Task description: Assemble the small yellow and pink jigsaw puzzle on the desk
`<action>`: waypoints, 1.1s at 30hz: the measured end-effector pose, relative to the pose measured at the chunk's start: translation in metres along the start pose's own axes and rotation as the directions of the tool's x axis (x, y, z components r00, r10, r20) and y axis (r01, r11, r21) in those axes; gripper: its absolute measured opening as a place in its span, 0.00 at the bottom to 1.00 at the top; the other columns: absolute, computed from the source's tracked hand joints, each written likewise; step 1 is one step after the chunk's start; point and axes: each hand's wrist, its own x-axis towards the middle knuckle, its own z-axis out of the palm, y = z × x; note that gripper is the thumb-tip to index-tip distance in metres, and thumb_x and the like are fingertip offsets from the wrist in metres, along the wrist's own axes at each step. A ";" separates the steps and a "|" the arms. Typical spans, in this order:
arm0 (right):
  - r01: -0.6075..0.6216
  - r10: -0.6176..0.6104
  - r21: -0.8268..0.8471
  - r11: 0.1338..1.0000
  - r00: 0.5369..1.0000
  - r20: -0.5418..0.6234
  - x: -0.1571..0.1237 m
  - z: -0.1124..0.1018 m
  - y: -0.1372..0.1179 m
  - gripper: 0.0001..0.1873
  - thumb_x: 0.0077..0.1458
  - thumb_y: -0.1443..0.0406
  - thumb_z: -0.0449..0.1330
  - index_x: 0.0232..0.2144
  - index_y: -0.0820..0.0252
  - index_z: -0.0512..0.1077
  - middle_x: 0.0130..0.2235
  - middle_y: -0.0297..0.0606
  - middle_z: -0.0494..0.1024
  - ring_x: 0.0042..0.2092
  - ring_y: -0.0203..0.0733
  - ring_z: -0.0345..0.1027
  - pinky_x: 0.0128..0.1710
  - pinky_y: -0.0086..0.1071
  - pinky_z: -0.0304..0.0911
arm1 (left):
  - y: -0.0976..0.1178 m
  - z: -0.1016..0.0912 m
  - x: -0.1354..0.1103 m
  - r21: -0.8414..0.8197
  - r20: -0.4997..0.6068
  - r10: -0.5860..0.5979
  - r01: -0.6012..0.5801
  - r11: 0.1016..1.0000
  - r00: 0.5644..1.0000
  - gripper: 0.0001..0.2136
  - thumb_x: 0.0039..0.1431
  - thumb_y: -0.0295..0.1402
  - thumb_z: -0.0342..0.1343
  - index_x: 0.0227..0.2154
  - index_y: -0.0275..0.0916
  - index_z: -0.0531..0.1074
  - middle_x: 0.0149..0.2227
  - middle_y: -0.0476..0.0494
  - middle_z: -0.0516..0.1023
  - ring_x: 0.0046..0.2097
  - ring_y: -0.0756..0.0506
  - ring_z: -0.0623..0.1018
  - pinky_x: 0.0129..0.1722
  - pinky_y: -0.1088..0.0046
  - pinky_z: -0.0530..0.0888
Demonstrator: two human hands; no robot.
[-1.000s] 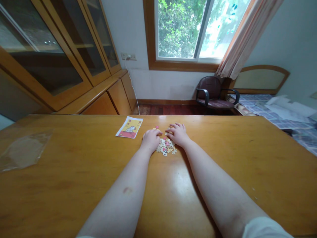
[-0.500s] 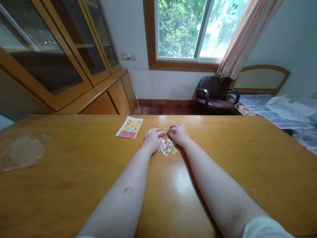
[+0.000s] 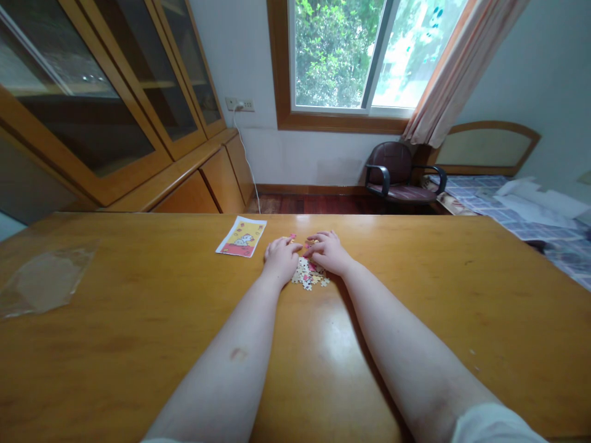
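Note:
A small heap of jigsaw pieces point(image 3: 310, 280), pale with pink and yellow bits, lies on the wooden table point(image 3: 138, 320) towards its far edge. My left hand point(image 3: 279, 257) rests on the left side of the heap, knuckles up, fingers curled down onto the pieces. What is under those fingers is hidden. My right hand point(image 3: 327, 252) lies over the right and far side of the heap, its fingers apart and reaching left until they almost meet the left hand's fingertips. A few loose pieces point(image 3: 292, 236) sit just beyond the hands.
A picture card point(image 3: 241, 237), yellow with a red strip, lies left of the hands. A clear plastic bag point(image 3: 44, 282) sits at the table's left end. Beyond the table are wooden cabinets point(image 3: 115, 111), a dark armchair point(image 3: 401, 175) and a bed point(image 3: 521, 209).
My right hand has slid left and slightly away over the heap, covering more of it. My left hand has barely shifted. The fingertips of both stay close together.

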 end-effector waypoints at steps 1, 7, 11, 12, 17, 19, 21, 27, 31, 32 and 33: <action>-0.013 0.013 -0.015 1.000 1.000 -0.002 0.000 0.000 -0.001 0.15 0.51 0.67 0.57 0.34 0.44 0.81 0.54 0.33 0.73 0.60 0.50 0.54 0.63 0.57 0.32 | 0.000 0.000 0.000 -0.005 -0.003 0.009 -0.009 1.000 1.000 0.19 0.57 0.30 0.47 0.47 0.50 0.77 0.59 0.45 0.69 0.61 0.40 0.64 0.62 0.56 0.59; -0.076 0.073 -0.033 0.997 0.995 -0.066 0.001 0.000 0.001 0.14 0.52 0.67 0.56 0.34 0.46 0.81 0.51 0.36 0.75 0.58 0.49 0.57 0.63 0.57 0.34 | 0.001 -0.003 -0.001 -0.037 -0.022 0.021 -0.022 0.999 1.000 0.18 0.56 0.29 0.48 0.45 0.49 0.78 0.58 0.47 0.70 0.60 0.40 0.65 0.62 0.58 0.60; -0.126 0.124 -0.006 0.992 0.983 -0.136 0.002 0.000 0.004 0.13 0.52 0.67 0.56 0.33 0.50 0.80 0.49 0.38 0.76 0.56 0.48 0.60 0.63 0.55 0.37 | 0.002 -0.005 -0.001 -0.026 -0.017 0.036 -0.036 0.999 0.999 0.18 0.56 0.28 0.48 0.43 0.48 0.78 0.58 0.47 0.70 0.60 0.41 0.65 0.62 0.59 0.60; -0.128 0.126 -0.003 0.992 0.981 -0.149 0.002 0.001 0.005 0.13 0.52 0.67 0.56 0.33 0.50 0.80 0.49 0.38 0.76 0.56 0.48 0.60 0.63 0.55 0.37 | 0.003 -0.005 -0.002 -0.020 -0.004 0.043 -0.043 0.999 0.999 0.18 0.57 0.29 0.48 0.46 0.49 0.77 0.60 0.47 0.68 0.61 0.40 0.64 0.63 0.57 0.58; -0.029 0.028 -0.011 1.000 0.995 -0.100 0.001 0.002 0.005 0.12 0.51 0.67 0.57 0.32 0.48 0.81 0.51 0.35 0.75 0.58 0.49 0.57 0.63 0.56 0.36 | 0.007 0.001 -0.007 0.031 0.098 0.082 -0.085 0.996 0.992 0.21 0.62 0.39 0.46 0.57 0.56 0.67 0.68 0.47 0.55 0.68 0.34 0.50 0.64 0.41 0.42; -0.008 0.007 -0.005 1.000 0.998 -0.068 0.000 0.002 0.004 0.12 0.51 0.66 0.57 0.33 0.47 0.81 0.52 0.35 0.75 0.59 0.50 0.56 0.63 0.56 0.35 | 0.007 0.003 -0.008 0.050 0.113 0.080 -0.086 0.995 0.990 0.20 0.63 0.42 0.45 0.57 0.55 0.66 0.68 0.47 0.54 0.69 0.33 0.48 0.63 0.40 0.40; -0.010 0.010 0.001 1.000 0.998 -0.060 0.000 0.002 0.003 0.12 0.51 0.65 0.57 0.33 0.48 0.81 0.52 0.35 0.75 0.59 0.49 0.56 0.63 0.56 0.36 | 0.006 0.004 -0.008 0.057 0.104 0.067 -0.074 0.996 0.992 0.20 0.63 0.43 0.45 0.57 0.55 0.66 0.68 0.46 0.54 0.69 0.32 0.47 0.63 0.39 0.40; -0.144 0.140 -0.013 0.989 0.977 -0.160 0.002 0.001 0.007 0.13 0.55 0.63 0.55 0.29 0.52 0.80 0.48 0.37 0.77 0.55 0.49 0.59 0.63 0.56 0.35 | 0.002 0.003 -0.004 0.039 0.005 -0.073 0.073 0.997 0.997 0.18 0.60 0.35 0.47 0.52 0.53 0.72 0.64 0.45 0.63 0.67 0.32 0.52 0.63 0.38 0.44; -0.198 0.196 0.005 0.980 0.964 -0.182 0.003 0.001 0.009 0.14 0.56 0.63 0.54 0.31 0.52 0.81 0.48 0.38 0.77 0.55 0.50 0.59 0.63 0.54 0.37 | 0.000 -0.002 -0.002 0.029 -0.081 -0.146 0.148 0.988 0.986 0.17 0.58 0.30 0.47 0.44 0.51 0.77 0.58 0.47 0.70 0.65 0.34 0.57 0.63 0.43 0.49; -0.168 0.167 0.010 0.986 0.972 -0.167 0.003 0.000 0.008 0.14 0.56 0.63 0.54 0.33 0.51 0.81 0.49 0.38 0.77 0.56 0.49 0.59 0.63 0.53 0.38 | 0.000 -0.004 -0.002 0.019 -0.097 -0.147 0.149 0.989 0.984 0.17 0.57 0.29 0.48 0.43 0.50 0.78 0.57 0.47 0.72 0.64 0.35 0.59 0.63 0.44 0.51; -0.122 0.123 0.012 0.992 0.982 -0.140 0.002 0.000 0.006 0.13 0.56 0.63 0.55 0.35 0.50 0.81 0.50 0.37 0.76 0.57 0.49 0.58 0.64 0.53 0.37 | -0.001 -0.005 -0.002 0.009 -0.109 -0.142 0.144 0.990 0.984 0.17 0.56 0.27 0.48 0.41 0.50 0.78 0.55 0.47 0.73 0.63 0.36 0.61 0.63 0.47 0.52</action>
